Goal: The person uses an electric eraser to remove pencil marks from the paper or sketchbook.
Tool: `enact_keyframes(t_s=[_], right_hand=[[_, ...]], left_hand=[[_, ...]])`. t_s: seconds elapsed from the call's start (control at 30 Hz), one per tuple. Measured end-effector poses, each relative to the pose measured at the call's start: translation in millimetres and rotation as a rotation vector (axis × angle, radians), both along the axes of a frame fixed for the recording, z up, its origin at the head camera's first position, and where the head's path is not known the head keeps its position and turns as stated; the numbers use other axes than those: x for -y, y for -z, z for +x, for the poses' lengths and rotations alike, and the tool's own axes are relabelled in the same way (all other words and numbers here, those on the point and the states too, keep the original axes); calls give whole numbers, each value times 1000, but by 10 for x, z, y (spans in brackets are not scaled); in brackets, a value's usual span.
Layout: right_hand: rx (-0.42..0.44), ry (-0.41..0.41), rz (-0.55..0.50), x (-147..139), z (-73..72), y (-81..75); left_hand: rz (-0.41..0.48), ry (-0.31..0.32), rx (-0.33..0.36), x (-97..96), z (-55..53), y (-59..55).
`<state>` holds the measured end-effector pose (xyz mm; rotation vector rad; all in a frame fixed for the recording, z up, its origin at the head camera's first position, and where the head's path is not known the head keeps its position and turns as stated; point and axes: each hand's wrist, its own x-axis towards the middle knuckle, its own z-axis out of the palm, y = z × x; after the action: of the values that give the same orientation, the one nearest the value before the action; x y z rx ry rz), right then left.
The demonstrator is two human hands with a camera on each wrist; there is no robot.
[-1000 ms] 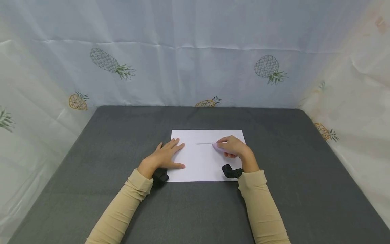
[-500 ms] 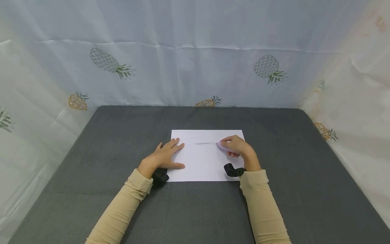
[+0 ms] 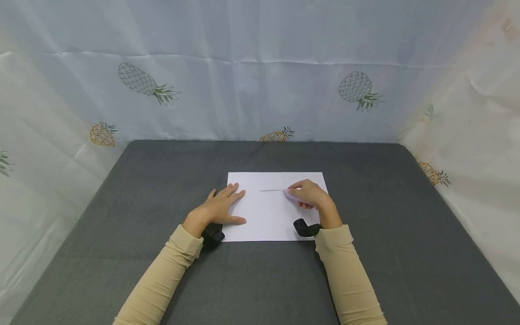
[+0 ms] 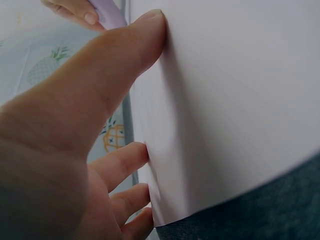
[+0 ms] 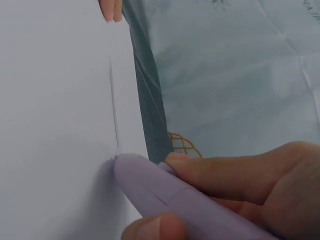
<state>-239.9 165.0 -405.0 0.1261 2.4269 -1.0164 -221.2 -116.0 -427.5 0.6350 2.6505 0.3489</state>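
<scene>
A white sheet of paper (image 3: 264, 221) lies on the dark table. My left hand (image 3: 219, 208) rests spread over its left edge, thumb and fingertips pressing on the sheet. With thumb and fingers my right hand (image 3: 312, 195) grips a lavender utility knife (image 5: 172, 195) with a rounded body; the thumb sits at a small slider (image 5: 167, 169) on its side. The knife's tip meets the paper at the right end of a thin, slit-like line (image 5: 113, 107). That line runs crosswise through the sheet's upper half. The blade itself is barely visible.
Dark grey cloth covers the table (image 3: 260, 280). A pale curtain (image 3: 243, 99) with pineapple prints hangs behind it and at both sides. Black wrist mounts (image 3: 304, 228) sit low over the paper's near corners.
My right hand with the utility knife went a little right along the line, then came back left to about where it was. The left hand stays in place.
</scene>
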Motion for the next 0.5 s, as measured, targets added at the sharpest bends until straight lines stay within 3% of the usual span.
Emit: enact_keyframes(t_s=[0.5], right_hand=[[-17,14,1,16,8,12]], left_hand=[[9,0,0,12,4,13]])
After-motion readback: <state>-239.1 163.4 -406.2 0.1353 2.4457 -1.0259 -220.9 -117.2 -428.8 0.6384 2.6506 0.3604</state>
